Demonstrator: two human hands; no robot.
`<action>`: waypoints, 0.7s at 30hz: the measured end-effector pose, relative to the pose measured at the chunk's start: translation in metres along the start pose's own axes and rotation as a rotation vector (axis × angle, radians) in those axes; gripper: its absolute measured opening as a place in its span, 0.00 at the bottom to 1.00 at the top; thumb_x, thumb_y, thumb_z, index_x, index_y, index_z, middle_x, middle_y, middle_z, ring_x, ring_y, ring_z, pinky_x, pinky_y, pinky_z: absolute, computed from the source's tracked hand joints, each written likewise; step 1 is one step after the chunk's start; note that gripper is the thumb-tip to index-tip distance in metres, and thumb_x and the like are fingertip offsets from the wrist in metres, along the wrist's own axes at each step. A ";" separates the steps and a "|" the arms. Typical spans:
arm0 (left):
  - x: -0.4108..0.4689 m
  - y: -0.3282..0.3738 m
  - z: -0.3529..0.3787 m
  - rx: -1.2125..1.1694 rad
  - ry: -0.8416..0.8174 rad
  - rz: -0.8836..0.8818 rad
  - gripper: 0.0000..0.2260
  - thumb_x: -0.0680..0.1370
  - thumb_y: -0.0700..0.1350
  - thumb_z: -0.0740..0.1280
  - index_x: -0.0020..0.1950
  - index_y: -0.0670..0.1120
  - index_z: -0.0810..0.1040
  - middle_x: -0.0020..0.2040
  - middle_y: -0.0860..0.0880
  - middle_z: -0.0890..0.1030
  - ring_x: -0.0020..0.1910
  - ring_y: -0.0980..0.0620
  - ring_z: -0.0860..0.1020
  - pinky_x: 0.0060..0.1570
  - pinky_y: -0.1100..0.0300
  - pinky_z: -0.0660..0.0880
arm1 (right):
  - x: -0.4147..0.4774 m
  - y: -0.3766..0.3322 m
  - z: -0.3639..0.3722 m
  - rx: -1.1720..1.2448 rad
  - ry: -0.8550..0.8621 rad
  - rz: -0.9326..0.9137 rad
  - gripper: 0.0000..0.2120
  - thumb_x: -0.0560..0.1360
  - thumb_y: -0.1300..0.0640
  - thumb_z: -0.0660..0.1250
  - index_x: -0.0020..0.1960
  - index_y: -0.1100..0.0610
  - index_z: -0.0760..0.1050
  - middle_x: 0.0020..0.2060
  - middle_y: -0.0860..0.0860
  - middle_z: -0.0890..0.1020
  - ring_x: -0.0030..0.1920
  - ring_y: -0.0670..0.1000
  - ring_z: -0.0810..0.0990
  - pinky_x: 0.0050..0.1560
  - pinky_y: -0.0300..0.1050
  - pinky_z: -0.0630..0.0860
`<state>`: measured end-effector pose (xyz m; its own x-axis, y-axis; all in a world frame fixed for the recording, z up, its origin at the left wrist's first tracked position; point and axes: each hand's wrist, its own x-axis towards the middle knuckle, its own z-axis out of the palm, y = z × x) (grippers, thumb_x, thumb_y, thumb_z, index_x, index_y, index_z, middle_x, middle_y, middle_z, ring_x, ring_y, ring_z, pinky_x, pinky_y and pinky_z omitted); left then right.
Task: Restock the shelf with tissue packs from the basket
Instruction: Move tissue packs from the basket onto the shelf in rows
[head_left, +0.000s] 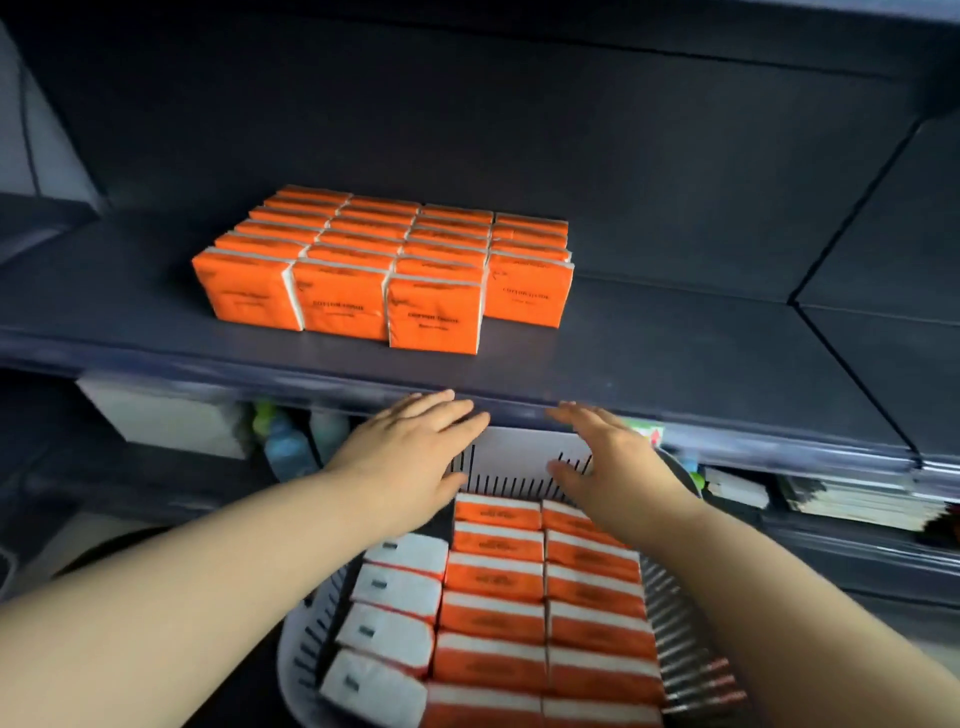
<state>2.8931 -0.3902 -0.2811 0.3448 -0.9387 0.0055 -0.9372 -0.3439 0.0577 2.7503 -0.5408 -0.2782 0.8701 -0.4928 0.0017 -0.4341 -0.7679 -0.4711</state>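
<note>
The fingers (453, 415) of the left hand (410, 457) lie straight and close together, holding nothing. The right hand (618, 467) mirrors it, its fingers (582, 418) relaxed and empty. Both hover backs-up, apart from each other, over the far end of the white slotted plastic basket (519, 457), just below the front edge of the dark blue shelf (675, 358). Rows of orange-and-white tissue packs (493, 618) fill the basket beneath the forearms. On the shelf stands a tidy block of orange tissue packs (384, 270), upright in four columns.
</note>
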 end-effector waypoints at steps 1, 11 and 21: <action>-0.009 0.001 0.007 -0.008 -0.022 -0.014 0.27 0.80 0.54 0.57 0.77 0.54 0.50 0.77 0.55 0.51 0.76 0.56 0.47 0.71 0.64 0.40 | -0.009 0.003 0.008 0.007 -0.019 -0.002 0.25 0.76 0.54 0.65 0.72 0.49 0.64 0.72 0.46 0.65 0.71 0.46 0.64 0.65 0.30 0.56; -0.038 -0.020 0.062 0.081 -0.267 -0.108 0.24 0.79 0.48 0.58 0.75 0.54 0.58 0.72 0.56 0.63 0.71 0.54 0.61 0.67 0.59 0.60 | -0.031 0.020 0.056 0.128 -0.081 0.071 0.20 0.75 0.56 0.66 0.66 0.49 0.71 0.64 0.47 0.74 0.62 0.47 0.73 0.60 0.33 0.66; -0.007 -0.022 0.095 0.392 -0.552 -0.103 0.22 0.77 0.41 0.62 0.71 0.46 0.64 0.66 0.46 0.70 0.66 0.46 0.68 0.60 0.53 0.67 | -0.010 0.018 0.089 0.035 -0.262 -0.026 0.20 0.76 0.55 0.64 0.68 0.50 0.70 0.67 0.47 0.71 0.66 0.48 0.71 0.65 0.40 0.68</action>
<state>2.9065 -0.3782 -0.3773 0.4536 -0.7399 -0.4968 -0.8866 -0.3183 -0.3355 2.7540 -0.5134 -0.3648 0.9135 -0.3470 -0.2123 -0.4066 -0.7622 -0.5036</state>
